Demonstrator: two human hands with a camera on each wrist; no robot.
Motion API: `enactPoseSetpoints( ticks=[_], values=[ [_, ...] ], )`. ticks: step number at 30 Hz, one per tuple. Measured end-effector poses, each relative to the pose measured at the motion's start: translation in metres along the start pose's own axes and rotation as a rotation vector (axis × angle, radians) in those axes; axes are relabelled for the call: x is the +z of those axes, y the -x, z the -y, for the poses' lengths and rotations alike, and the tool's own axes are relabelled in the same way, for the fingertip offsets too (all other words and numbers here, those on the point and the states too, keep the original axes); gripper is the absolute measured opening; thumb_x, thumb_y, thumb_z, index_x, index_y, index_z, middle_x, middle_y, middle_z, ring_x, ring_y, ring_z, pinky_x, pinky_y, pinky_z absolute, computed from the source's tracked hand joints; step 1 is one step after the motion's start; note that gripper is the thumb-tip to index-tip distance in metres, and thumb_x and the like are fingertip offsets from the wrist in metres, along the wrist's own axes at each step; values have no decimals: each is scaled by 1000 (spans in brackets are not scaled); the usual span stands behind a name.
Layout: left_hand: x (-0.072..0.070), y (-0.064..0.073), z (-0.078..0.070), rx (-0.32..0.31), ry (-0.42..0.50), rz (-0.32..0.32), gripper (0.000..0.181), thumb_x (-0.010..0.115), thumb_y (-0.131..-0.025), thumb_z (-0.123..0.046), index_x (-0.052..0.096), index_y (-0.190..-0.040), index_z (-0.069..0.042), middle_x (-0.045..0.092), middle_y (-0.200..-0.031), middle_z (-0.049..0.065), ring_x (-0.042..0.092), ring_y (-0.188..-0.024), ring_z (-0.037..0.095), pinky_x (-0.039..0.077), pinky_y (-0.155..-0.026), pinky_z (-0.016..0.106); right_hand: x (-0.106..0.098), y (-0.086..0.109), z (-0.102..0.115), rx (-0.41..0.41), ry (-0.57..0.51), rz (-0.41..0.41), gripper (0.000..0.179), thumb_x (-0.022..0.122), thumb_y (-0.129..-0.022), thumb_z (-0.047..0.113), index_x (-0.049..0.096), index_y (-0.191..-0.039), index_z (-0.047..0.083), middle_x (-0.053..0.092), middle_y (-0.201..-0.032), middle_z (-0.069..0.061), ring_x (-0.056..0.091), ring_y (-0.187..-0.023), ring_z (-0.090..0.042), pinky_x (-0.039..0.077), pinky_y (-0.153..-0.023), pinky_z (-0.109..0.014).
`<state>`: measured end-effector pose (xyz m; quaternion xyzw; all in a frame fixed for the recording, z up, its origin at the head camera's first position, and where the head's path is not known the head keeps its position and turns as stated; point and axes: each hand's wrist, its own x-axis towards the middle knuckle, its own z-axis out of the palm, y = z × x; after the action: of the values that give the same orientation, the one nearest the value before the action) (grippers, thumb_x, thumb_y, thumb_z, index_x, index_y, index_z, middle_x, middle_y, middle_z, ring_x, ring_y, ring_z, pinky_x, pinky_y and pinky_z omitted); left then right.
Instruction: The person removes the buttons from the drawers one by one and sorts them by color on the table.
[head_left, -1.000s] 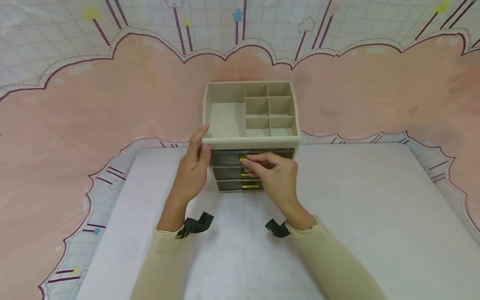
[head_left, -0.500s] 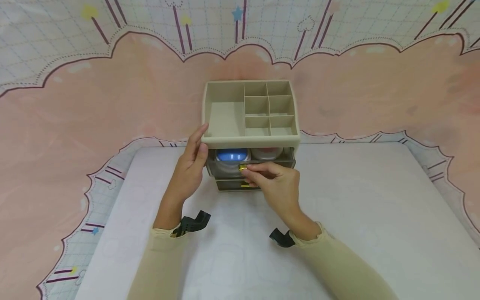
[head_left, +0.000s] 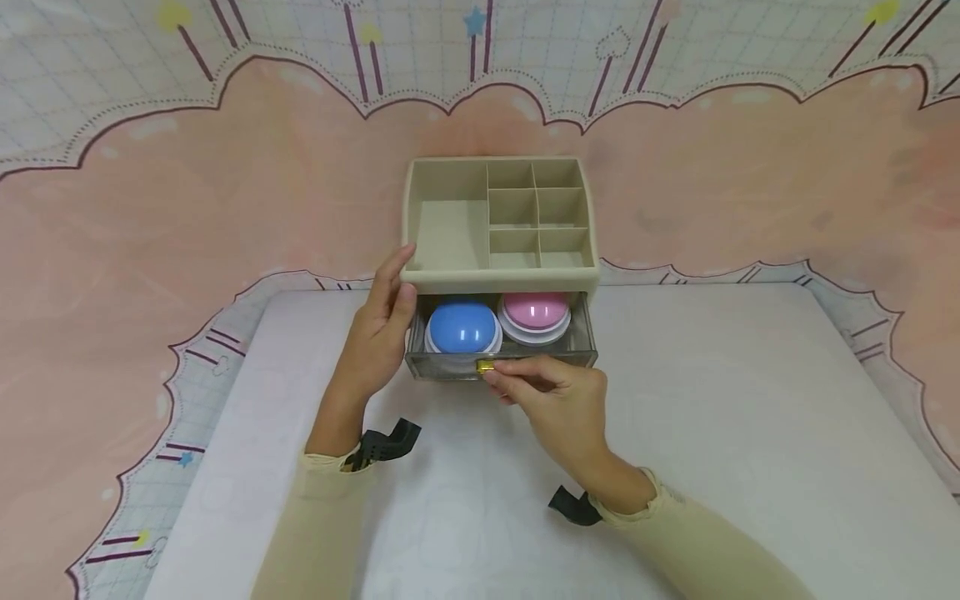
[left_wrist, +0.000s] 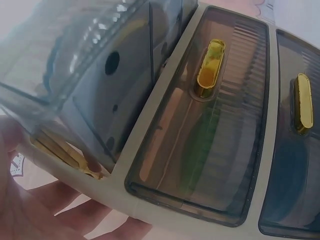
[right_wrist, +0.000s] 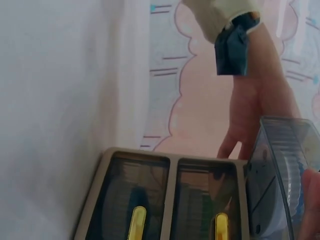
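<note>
A cream desk organizer (head_left: 501,282) stands at the table's far edge. Its smoky clear top drawer (head_left: 420,365) is pulled well out. Inside sit two round dome-topped things on white bases, one blue (head_left: 462,327), one pink (head_left: 536,310). My right hand (head_left: 566,408) pinches the drawer's small gold handle (head_left: 484,366) between thumb and fingers. With fairly straight fingers, my left hand (head_left: 375,342) rests against the organizer's left side, thumb near the front corner. The left wrist view shows two lower drawers (left_wrist: 200,135), both closed, with gold handles (left_wrist: 211,65).
The organizer's top has one large compartment (head_left: 452,233) and several small ones (head_left: 514,208). A white table surface (head_left: 750,417) spreads in front and to both sides. Behind hangs a peach and white patterned cloth (head_left: 300,183). Black straps (head_left: 386,442) circle both wrists.
The top drawer has slid out toward me from closed, with my right hand drawing back on its handle. The blue and pink domes have come into view. My left hand stays nearly still.
</note>
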<state>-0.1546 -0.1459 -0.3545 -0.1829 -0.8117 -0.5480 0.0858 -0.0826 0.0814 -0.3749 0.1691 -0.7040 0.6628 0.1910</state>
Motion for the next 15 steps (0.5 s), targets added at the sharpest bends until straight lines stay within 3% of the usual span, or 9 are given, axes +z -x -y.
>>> enactPoseSetpoints(
  ticks=[7,15],
  values=[
    [0,1,-2,3,17,3,47,39,-112,-28,29,-158,-35,41,-161,9,39,-148,25,29,-122,53,0,10,4,-65,37,7,10,85,-79,-4,80,-87,-3,77,-79,-15,75,-64,-12,59,-56,-29],
    [1,1,-2,10,10,1,47,38,-113,-30,29,-159,-35,44,-157,16,42,-145,28,31,-120,55,-1,16,5,-71,27,-3,11,85,-77,-7,79,-86,-5,77,-79,-17,74,-63,-12,59,-56,-28]
  ],
)
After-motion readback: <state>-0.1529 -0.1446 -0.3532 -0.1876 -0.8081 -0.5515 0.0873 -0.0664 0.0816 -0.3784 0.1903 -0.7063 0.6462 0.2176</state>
